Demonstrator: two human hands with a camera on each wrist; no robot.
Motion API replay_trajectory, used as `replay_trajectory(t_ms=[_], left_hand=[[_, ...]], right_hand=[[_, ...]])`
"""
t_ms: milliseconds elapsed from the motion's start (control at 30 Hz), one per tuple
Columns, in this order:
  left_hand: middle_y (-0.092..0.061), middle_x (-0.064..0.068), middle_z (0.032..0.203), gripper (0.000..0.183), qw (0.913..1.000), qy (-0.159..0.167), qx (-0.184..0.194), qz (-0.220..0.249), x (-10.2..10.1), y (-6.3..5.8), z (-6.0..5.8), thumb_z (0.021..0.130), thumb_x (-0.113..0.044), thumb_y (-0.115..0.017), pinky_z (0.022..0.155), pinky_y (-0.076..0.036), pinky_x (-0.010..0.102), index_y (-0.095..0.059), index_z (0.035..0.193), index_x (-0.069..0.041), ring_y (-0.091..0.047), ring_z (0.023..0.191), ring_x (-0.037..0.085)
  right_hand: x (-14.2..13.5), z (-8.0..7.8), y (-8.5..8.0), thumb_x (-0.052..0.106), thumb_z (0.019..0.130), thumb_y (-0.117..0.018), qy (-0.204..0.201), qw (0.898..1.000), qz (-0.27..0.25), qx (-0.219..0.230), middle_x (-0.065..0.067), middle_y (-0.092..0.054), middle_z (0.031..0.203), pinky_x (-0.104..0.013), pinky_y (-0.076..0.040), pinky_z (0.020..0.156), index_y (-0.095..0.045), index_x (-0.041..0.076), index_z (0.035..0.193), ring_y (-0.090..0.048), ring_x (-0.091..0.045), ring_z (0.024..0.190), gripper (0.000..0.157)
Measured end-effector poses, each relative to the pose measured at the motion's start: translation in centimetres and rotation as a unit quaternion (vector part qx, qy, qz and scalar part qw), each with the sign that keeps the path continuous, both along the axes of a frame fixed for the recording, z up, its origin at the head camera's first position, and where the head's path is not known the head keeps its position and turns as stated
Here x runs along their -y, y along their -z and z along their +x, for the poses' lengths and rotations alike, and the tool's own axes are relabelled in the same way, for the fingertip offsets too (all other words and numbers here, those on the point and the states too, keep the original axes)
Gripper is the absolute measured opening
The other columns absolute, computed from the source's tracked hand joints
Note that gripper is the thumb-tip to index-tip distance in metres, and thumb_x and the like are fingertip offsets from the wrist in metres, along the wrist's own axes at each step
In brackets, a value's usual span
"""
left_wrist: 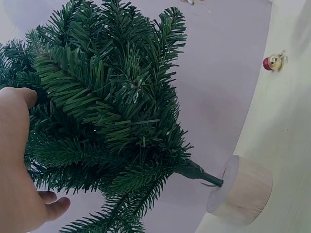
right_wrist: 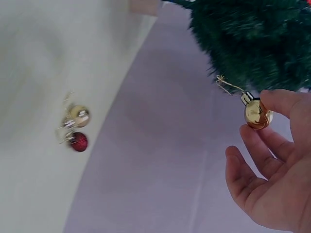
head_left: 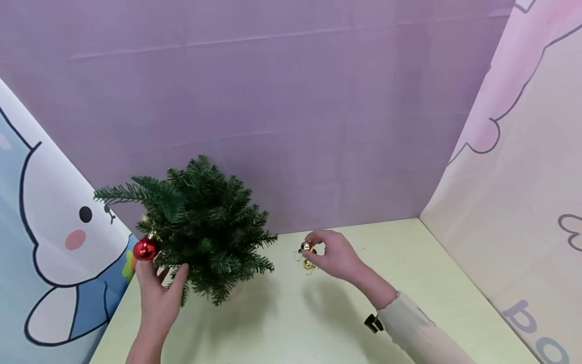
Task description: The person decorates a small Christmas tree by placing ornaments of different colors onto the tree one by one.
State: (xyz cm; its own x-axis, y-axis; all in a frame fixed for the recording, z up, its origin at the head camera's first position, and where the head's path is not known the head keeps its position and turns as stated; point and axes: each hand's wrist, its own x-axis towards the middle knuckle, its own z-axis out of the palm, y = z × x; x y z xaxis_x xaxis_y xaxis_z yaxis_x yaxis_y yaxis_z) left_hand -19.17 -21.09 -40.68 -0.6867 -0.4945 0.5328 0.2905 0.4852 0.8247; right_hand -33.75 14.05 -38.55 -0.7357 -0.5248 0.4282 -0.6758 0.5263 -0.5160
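A small artificial Christmas tree (head_left: 204, 227) stands at the left on a round wooden base (left_wrist: 245, 191). My left hand (head_left: 156, 293) is at its lower left branches, thumb and fingers spread apart, fingertips right at a shiny red bauble (head_left: 145, 249) hanging there. My right hand (head_left: 336, 255) pinches a gold bauble (right_wrist: 257, 114) between thumb and fingers, its cap and thin gold string (right_wrist: 231, 85) free. In the head view this hand is to the right of the tree, above the table.
Beneath my right hand, a gold bauble (right_wrist: 80, 115) and a dark red bauble (right_wrist: 77, 141) lie together on the pale table (head_left: 282, 323). A purple backdrop (head_left: 295, 111) rises behind, with printed cartoon panels on the left (head_left: 54, 242) and right (head_left: 523, 202).
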Motion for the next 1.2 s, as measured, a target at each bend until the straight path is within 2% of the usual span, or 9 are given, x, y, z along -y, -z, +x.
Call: replay_trajectory(t_ms=[133, 233, 400, 700, 833, 867, 967, 1100, 1200], left_hand=[[-0.022, 0.001, 0.149, 0.085, 0.9999, -0.010, 0.011, 0.005, 0.0, 0.2, -0.1, 0.089, -0.005, -0.069, 0.100, -0.040, 0.043, -0.023, 0.153, -0.036, -0.031, 0.133, 0.022], [-0.023, 0.002, 0.149, 0.086, 0.9999, -0.012, 0.005, 0.000, 0.0, 0.2, -0.1, 0.088, -0.004, -0.069, 0.098, -0.040, 0.034, -0.023, 0.154, -0.033, -0.031, 0.133, 0.022], [-0.024, 0.003, 0.150, 0.088, 0.9997, -0.018, 0.003, -0.013, -0.1, 0.2, 0.0, 0.086, -0.001, -0.070, 0.098, -0.038, 0.028, -0.023, 0.154, -0.031, -0.029, 0.135, 0.019], [-0.029, 0.005, 0.149, 0.081, 0.9994, -0.028, -0.016, -0.008, -0.6, 0.5, 0.3, 0.087, 0.003, -0.067, 0.100, -0.035, 0.028, -0.028, 0.153, -0.024, -0.031, 0.136, 0.020], [-0.033, 0.006, 0.148, 0.073, 0.9981, -0.039, -0.047, 0.000, -0.8, 1.0, 0.5, 0.090, -0.002, -0.064, 0.101, -0.035, 0.027, -0.031, 0.152, -0.021, -0.032, 0.137, 0.022], [-0.033, 0.007, 0.149, 0.070, 0.9968, -0.033, -0.072, 0.010, -0.7, 1.6, 0.4, 0.090, -0.001, -0.064, 0.102, -0.034, 0.026, -0.033, 0.151, -0.018, -0.031, 0.138, 0.022], [-0.038, 0.009, 0.145, 0.062, 0.9936, -0.054, -0.098, 0.016, -1.1, 1.9, 0.8, 0.092, -0.002, -0.061, 0.098, -0.035, 0.022, -0.037, 0.147, -0.012, -0.036, 0.134, 0.019], [-0.047, 0.012, 0.135, 0.052, 0.9892, -0.085, -0.119, 0.015, -1.9, 1.8, 1.4, 0.090, 0.006, -0.058, 0.091, -0.038, 0.020, -0.042, 0.140, -0.001, -0.045, 0.123, 0.017], [-0.050, 0.011, 0.127, 0.046, 0.9845, -0.092, -0.149, 0.010, -2.1, 2.0, 1.5, 0.088, 0.013, -0.056, 0.086, -0.039, 0.021, -0.045, 0.133, 0.008, -0.048, 0.116, 0.019]], right_hand=[[0.4, 1.0, -1.1, 0.023, 0.083, -0.078, -0.016, 1.000, -0.011, 0.002, 0.015, -0.065, 0.089, -0.027, -0.049, 0.066, -0.069, 0.020, 0.098, -0.060, -0.004, 0.084, 0.018], [0.6, 1.7, -2.0, 0.023, 0.083, -0.078, -0.035, 0.999, -0.022, 0.001, 0.014, -0.065, 0.090, -0.027, -0.049, 0.065, -0.069, 0.019, 0.099, -0.059, -0.003, 0.078, 0.018], [1.2, 2.8, -3.3, 0.022, 0.085, -0.077, -0.069, 0.996, -0.045, 0.025, 0.013, -0.065, 0.095, -0.026, -0.049, 0.061, -0.069, 0.020, 0.103, -0.056, -0.005, 0.070, 0.020], [2.5, 4.3, -5.3, 0.024, 0.087, -0.074, -0.117, 0.991, -0.066, 0.010, 0.017, -0.064, 0.099, -0.030, -0.048, 0.072, -0.068, 0.020, 0.106, -0.058, -0.002, 0.092, 0.020], [3.2, 4.6, -5.7, 0.025, 0.089, -0.073, -0.138, 0.988, -0.074, 0.013, 0.015, -0.065, 0.100, -0.031, -0.048, 0.074, -0.069, 0.019, 0.107, -0.059, -0.003, 0.093, 0.020], [3.3, 4.7, -5.8, 0.025, 0.089, -0.073, -0.142, 0.987, -0.077, 0.016, 0.014, -0.065, 0.101, -0.032, -0.049, 0.075, -0.069, 0.019, 0.108, -0.059, -0.004, 0.094, 0.020], [3.9, 4.9, -6.1, 0.026, 0.090, -0.072, -0.151, 0.985, -0.085, 0.026, 0.014, -0.065, 0.103, -0.032, -0.049, 0.076, -0.069, 0.020, 0.110, -0.059, -0.004, 0.096, 0.021], [4.6, 5.2, -6.4, 0.025, 0.090, -0.072, -0.158, 0.982, -0.092, 0.039, 0.016, -0.064, 0.103, -0.031, -0.048, 0.076, -0.069, 0.017, 0.112, -0.058, -0.004, 0.096, 0.023], [5.1, 5.4, -6.6, 0.025, 0.090, -0.072, -0.164, 0.981, -0.091, 0.048, 0.016, -0.063, 0.103, -0.030, -0.048, 0.077, -0.068, 0.015, 0.113, -0.057, -0.004, 0.097, 0.026]])
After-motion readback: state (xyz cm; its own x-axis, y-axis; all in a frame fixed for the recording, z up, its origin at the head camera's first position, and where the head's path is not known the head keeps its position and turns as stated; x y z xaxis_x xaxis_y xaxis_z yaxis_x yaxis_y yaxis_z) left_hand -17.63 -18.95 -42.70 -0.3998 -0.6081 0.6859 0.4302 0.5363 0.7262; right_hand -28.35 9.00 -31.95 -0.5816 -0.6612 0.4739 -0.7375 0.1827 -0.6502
